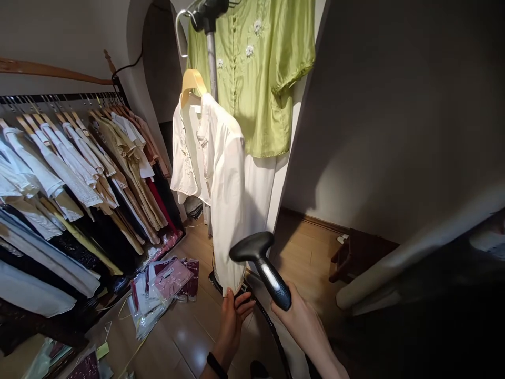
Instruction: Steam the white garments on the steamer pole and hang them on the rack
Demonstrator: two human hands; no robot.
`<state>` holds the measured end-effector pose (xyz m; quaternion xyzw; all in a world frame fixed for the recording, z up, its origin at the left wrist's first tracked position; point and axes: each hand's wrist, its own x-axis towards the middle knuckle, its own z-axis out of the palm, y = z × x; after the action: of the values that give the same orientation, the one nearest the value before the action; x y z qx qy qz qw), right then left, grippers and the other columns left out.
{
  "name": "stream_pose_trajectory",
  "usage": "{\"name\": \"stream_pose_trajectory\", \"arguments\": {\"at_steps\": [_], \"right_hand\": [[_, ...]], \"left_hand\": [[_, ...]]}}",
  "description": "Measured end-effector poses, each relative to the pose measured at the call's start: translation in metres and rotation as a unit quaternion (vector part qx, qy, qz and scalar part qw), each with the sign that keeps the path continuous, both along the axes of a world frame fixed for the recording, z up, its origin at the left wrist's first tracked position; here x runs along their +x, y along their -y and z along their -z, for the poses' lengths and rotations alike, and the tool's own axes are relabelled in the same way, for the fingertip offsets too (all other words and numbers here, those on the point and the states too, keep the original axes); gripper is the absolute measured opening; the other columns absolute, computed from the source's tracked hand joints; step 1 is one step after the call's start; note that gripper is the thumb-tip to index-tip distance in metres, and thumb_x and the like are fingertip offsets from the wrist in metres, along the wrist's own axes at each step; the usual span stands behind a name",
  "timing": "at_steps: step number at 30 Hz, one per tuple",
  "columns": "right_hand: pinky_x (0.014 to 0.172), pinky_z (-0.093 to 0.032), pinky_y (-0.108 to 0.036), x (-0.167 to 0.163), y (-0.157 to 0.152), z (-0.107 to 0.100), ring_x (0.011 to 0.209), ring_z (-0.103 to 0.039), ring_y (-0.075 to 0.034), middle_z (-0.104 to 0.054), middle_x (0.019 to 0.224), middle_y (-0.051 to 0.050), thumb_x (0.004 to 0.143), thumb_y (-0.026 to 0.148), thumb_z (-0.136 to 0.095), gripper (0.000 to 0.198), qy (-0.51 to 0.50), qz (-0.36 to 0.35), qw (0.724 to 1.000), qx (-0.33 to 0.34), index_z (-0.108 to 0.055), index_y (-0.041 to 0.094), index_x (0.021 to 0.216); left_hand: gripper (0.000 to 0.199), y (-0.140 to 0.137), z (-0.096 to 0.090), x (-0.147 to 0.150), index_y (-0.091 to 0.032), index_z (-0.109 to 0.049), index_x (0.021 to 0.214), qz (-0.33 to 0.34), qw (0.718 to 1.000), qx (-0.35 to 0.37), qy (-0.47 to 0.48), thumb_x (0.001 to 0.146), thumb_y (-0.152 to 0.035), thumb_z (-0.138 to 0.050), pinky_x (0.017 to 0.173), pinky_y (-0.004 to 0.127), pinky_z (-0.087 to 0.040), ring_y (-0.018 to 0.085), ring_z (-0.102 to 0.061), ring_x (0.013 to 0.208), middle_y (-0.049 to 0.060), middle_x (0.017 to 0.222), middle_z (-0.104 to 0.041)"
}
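Note:
A white long-sleeved blouse (226, 158) hangs from a wooden hanger (193, 81) on a steamer pole (212, 63). With thumb and fingers, my left hand (233, 315) grips the cuff at the bottom of its sleeve. My right hand (302, 316) is wrapped round the handle of a black garment steamer head (262, 263). The steamer's wide head lies against or just in front of the lower sleeve; I cannot tell whether they touch. A dark ribbed hose (272, 329) runs down between my forearms.
A green short-sleeved blouse (252, 95) hangs behind the white one. On the left stands a rack of clothes (79, 158). Plastic-wrapped garments (169, 284) lie on the wooden floor (189, 331). A brown wooden stool (361, 252) stands by the right wall.

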<state>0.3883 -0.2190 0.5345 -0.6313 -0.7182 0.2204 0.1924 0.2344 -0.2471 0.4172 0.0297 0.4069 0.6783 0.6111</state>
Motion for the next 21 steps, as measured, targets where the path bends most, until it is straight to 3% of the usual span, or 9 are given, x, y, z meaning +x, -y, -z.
{"name": "stream_pose_trajectory", "arguments": {"at_steps": [4, 7, 9, 12, 15, 18, 21], "right_hand": [[0.057, -0.042, -0.024, -0.015, -0.023, -0.026, 0.072, -0.066, -0.023, -0.066, 0.075, -0.002, 0.084, 0.038, -0.052, 0.022, -0.082, -0.019, 0.996, 0.038, -0.048, 0.023, 0.099], [0.058, -0.042, -0.024, -0.021, -0.032, -0.037, 0.071, -0.065, -0.021, -0.065, 0.077, -0.001, 0.082, 0.040, -0.053, 0.023, -0.124, -0.028, 0.991, 0.041, -0.048, 0.024, 0.098], [0.059, -0.043, -0.024, -0.021, -0.035, -0.032, 0.071, -0.064, -0.021, -0.065, 0.076, -0.001, 0.082, 0.040, -0.054, 0.023, -0.131, -0.040, 0.990, 0.026, -0.048, 0.024, 0.097], [0.062, -0.044, -0.025, -0.017, -0.036, -0.003, 0.073, -0.065, -0.020, -0.065, 0.076, -0.001, 0.082, 0.037, -0.053, 0.021, -0.121, -0.059, 0.991, -0.005, -0.048, 0.023, 0.097], [0.066, -0.047, -0.028, -0.010, -0.033, 0.040, 0.075, -0.066, -0.023, -0.066, 0.077, -0.003, 0.082, 0.032, -0.050, 0.017, -0.090, -0.059, 0.994, -0.029, -0.049, 0.023, 0.096], [0.064, -0.049, -0.033, 0.001, -0.030, 0.082, 0.077, -0.068, -0.028, -0.068, 0.078, -0.005, 0.081, 0.030, -0.047, 0.016, -0.065, -0.060, 0.995, -0.040, -0.053, 0.025, 0.096], [0.060, -0.051, -0.036, 0.016, -0.033, 0.109, 0.074, -0.070, -0.030, -0.069, 0.074, -0.004, 0.082, 0.032, -0.043, 0.019, -0.040, -0.053, 0.997, -0.024, -0.056, 0.030, 0.095]], "left_hand": [[0.043, -0.002, 0.008, 0.000, -0.010, -0.061, 0.097, -0.019, 0.998, -0.023, -0.060, 0.083, -0.050, -0.065, 0.062, 0.029, -0.056, 0.022, -0.071, 0.071, 0.017, 0.096, -0.071], [0.026, -0.005, 0.007, -0.003, -0.012, -0.064, 0.102, -0.068, 0.997, 0.002, -0.035, 0.088, -0.034, -0.063, 0.075, 0.031, -0.058, 0.024, -0.070, 0.093, 0.016, 0.107, -0.070], [0.021, -0.009, 0.003, -0.008, -0.012, -0.065, 0.102, -0.097, 0.995, 0.015, 0.014, 0.093, -0.027, -0.054, 0.088, 0.035, -0.056, 0.024, -0.067, 0.103, 0.016, 0.110, -0.070], [0.028, -0.016, -0.004, -0.016, -0.008, -0.066, 0.100, -0.093, 0.993, 0.020, 0.074, 0.097, -0.027, -0.045, 0.099, 0.037, -0.051, 0.024, -0.066, 0.107, 0.020, 0.111, -0.069], [0.032, -0.018, -0.002, -0.020, -0.005, -0.066, 0.094, -0.074, 0.995, 0.015, 0.071, 0.096, -0.031, -0.046, 0.102, 0.037, -0.049, 0.026, -0.067, 0.105, 0.024, 0.107, -0.068], [0.026, -0.015, 0.012, -0.024, -0.009, -0.063, 0.090, -0.083, 0.996, -0.022, 0.019, 0.091, -0.033, -0.055, 0.095, 0.040, -0.052, 0.027, -0.070, 0.095, 0.021, 0.101, -0.070], [0.019, -0.014, 0.018, -0.049, -0.015, -0.062, 0.092, -0.111, 0.985, -0.102, -0.081, 0.082, -0.029, -0.068, 0.088, 0.044, -0.054, 0.028, -0.070, 0.091, 0.015, 0.100, -0.070]]}}
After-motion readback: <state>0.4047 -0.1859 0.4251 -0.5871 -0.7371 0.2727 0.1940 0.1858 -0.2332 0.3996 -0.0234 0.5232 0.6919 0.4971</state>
